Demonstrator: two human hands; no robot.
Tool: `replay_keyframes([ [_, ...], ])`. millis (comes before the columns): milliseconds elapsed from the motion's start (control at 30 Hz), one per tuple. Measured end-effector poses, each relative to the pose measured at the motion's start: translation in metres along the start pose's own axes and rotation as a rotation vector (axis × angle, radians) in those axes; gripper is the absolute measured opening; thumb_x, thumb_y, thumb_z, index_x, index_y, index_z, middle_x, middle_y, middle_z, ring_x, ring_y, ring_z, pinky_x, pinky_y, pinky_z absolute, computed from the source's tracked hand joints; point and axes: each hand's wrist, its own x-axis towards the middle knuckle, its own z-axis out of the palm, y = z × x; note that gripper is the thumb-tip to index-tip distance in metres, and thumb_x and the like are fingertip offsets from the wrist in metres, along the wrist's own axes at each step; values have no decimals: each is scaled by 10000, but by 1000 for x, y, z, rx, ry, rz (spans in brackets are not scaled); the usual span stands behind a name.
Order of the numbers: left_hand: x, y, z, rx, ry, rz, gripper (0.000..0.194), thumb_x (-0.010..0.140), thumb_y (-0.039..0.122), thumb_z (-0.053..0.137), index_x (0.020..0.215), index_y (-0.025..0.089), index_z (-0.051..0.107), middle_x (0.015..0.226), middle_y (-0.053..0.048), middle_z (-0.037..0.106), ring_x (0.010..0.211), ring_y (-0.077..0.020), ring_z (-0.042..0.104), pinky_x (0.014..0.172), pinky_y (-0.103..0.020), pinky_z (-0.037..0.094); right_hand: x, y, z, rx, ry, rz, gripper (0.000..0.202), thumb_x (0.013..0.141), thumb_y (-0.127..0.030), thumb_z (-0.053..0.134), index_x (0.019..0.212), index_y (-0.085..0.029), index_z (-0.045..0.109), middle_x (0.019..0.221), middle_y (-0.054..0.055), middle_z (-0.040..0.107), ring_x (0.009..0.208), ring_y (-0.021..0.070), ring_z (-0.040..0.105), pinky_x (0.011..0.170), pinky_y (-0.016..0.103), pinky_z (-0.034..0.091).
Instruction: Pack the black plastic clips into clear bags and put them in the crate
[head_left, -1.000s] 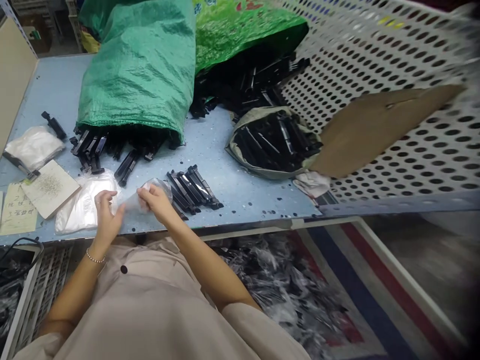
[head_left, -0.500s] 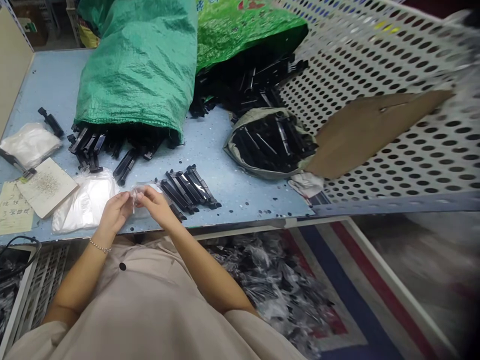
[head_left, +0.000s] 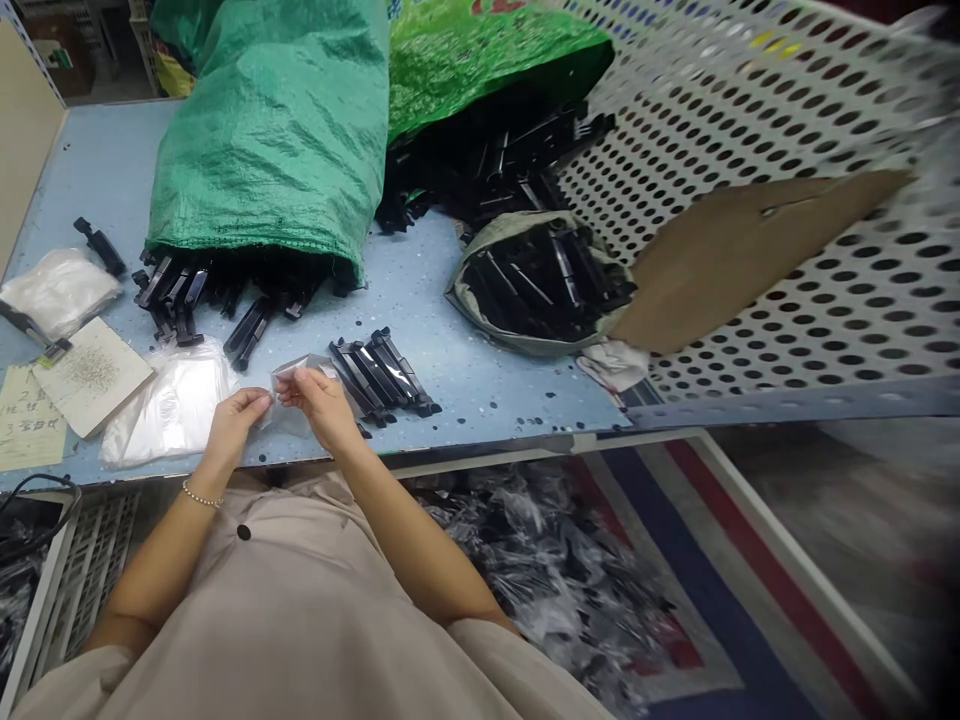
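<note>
Near the front edge of the blue table, a clear plastic bag [head_left: 289, 418] is stretched between my two hands. My left hand [head_left: 238, 418] pinches its left edge between thumb and fingers. Higher up on the bag, my right hand [head_left: 321, 402] grips it with the fingers closed. Just right of that hand lies a row of several black plastic parts [head_left: 384, 372], side by side and slanted. A stack of clear plastic bags [head_left: 180, 400] lies to the left of my left hand. The right hand partly hides the nearest black parts.
A green woven sack [head_left: 270, 140] spills black parts at the back; a brighter green sack [head_left: 495, 60] lies beside it. A grey bag of black parts [head_left: 532, 285] stands right, by a perforated white panel [head_left: 825, 230]. Bagged parts [head_left: 547, 570] fill a bin below the table.
My hands have moved slightly apart, the right one shifting right. The clear bag now shows opened out between them, where before the fingers were close together at its edge.
</note>
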Motion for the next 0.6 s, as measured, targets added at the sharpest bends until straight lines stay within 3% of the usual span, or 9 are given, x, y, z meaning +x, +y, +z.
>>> replay_keyframes([
  [100, -3, 4, 3, -103, -59, -8, 239, 763, 337, 761, 927, 176, 695, 894, -35, 691, 817, -160, 619, 795, -293, 479, -1, 3, 0, -2, 11, 0, 444, 721, -612, 767, 830, -184, 720, 744, 23, 671, 708, 139, 592, 703, 292, 486],
  [233, -6, 11, 11, 156, -104, 183, 416, 667, 161, 791, 1067, 216, 688, 1089, -56, 668, 988, -198, 609, 900, -314, 468, 0, 6, 1, -39, 3, -26, 415, 743, -600, 751, 810, -191, 735, 762, 15, 661, 737, 139, 574, 722, 286, 476],
  [333, -4, 10, 13, 237, -67, 232, 203, 752, 199, 742, 954, 210, 741, 1069, -68, 670, 1030, -209, 609, 947, -323, 448, 0, 6, -1, -63, -53, -31, 442, 764, -621, 721, 845, -188, 752, 850, 33, 673, 818, 148, 582, 757, 282, 477],
  [400, -2, 7, 11, 177, -42, 197, 104, 797, 270, 727, 865, 197, 755, 1008, -65, 684, 1004, -202, 621, 951, -321, 443, -1, 5, -2, -54, -56, -20, 490, 769, -650, 699, 931, -191, 756, 896, 41, 670, 819, 145, 573, 757, 286, 486],
  [467, 0, 3, 9, 95, -14, 107, 149, 775, 325, 763, 814, 183, 744, 909, -44, 687, 884, -178, 623, 867, -305, 462, -2, 5, -3, -65, -41, -17, 498, 772, -649, 695, 987, -201, 736, 905, 36, 657, 798, 143, 564, 743, 293, 492],
  [600, 1, 0, 9, -55, 37, -7, 277, 629, 287, 878, 709, 168, 641, 704, 31, 622, 674, -107, 554, 712, -249, 449, -4, 7, -1, -228, -44, -54, 346, 738, -515, 770, 831, -203, 652, 810, -2, 610, 766, 144, 542, 722, 290, 464],
])
